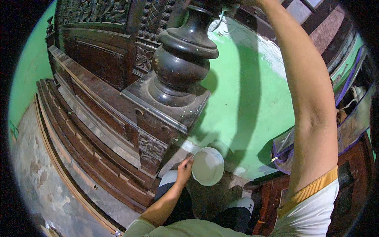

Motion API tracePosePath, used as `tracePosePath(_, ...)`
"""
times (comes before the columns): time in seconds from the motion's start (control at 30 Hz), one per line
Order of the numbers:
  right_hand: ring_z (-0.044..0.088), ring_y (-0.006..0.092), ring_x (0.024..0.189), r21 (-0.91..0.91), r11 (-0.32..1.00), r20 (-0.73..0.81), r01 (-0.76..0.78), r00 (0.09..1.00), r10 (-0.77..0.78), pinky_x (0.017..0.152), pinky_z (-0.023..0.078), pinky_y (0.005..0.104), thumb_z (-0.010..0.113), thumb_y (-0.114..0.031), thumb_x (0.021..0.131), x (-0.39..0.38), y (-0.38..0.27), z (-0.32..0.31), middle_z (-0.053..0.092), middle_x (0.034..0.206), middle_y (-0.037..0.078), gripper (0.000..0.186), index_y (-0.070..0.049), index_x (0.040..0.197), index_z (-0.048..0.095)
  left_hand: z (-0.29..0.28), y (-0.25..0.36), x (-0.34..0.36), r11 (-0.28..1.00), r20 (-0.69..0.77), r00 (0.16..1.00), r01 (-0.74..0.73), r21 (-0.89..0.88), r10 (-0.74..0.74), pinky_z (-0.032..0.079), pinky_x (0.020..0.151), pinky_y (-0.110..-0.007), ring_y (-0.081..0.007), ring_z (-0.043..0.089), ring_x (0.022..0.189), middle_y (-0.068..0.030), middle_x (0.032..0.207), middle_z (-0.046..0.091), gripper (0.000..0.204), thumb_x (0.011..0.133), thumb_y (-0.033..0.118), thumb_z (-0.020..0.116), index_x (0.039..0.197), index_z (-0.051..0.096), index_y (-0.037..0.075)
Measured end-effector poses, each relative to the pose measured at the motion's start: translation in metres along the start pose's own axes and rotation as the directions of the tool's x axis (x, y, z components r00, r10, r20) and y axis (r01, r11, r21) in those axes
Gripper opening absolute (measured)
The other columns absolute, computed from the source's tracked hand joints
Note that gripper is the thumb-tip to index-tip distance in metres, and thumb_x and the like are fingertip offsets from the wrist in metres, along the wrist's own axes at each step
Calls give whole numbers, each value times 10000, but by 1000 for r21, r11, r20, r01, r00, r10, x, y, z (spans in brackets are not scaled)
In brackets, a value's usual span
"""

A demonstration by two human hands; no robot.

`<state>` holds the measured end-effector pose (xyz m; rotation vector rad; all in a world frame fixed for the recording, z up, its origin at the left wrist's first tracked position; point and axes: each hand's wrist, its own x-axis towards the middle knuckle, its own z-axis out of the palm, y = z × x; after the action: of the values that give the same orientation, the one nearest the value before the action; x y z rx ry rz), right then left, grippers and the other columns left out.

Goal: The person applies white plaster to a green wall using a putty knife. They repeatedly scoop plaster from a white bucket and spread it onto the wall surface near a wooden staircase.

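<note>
My left hand (184, 169) is closed at the left edge of a round white tub (208, 166), with its fingers curled against the rim. Pale, whitish contents fill part of the tub. Stretched up and forward, my right arm ends at the top edge of the view. Only the wrist end of my right hand (256, 2) shows there, and its fingers cannot be made out. Near it rises a dark, turned wooden post (183, 55) on a square block. Behind the post, the green wall (237, 102) has a rough whitish patch (268, 47) higher up.
A carved dark wooden bed frame (94, 59) fills the left side, with long wooden slats and rails (79, 138) along its base. Dark reddish wooden furniture (276, 193) stands at the right, below a clear bag with purple trim (284, 150). The floor (59, 173) is stained grey.
</note>
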<state>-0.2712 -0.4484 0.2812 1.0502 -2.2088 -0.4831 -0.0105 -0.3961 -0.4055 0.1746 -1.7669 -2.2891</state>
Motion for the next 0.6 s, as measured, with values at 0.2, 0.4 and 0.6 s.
tracePosePath(0.2,683,291,799,-195,981,87,-5,996,23,723,523,401,660,-382,853,-22,22,-61,720,887,169,369,-33,953,728,0,-8,1,999,-5,1000,27,-35,-28,470,929,-308,-178,623,1039,-135,1120,691,291,971,170,607,1208,656,8)
tracePosePath(0.4,674,213,780,54,997,195,-49,980,38,698,526,369,670,-287,856,-38,30,-15,716,841,110,295,-23,983,707,4,-5,4,1000,-29,1000,7,15,-6,474,923,-306,-182,627,1034,-132,1110,695,299,975,184,603,1209,653,5)
tracePosePath(0.6,674,211,820,-8,999,168,37,985,-35,751,529,345,658,-235,877,-56,40,-57,723,907,133,247,-24,991,718,5,-3,3,1000,10,1000,1,0,-1,472,934,-309,-180,622,1052,-139,1130,691,303,980,190,599,1221,652,14)
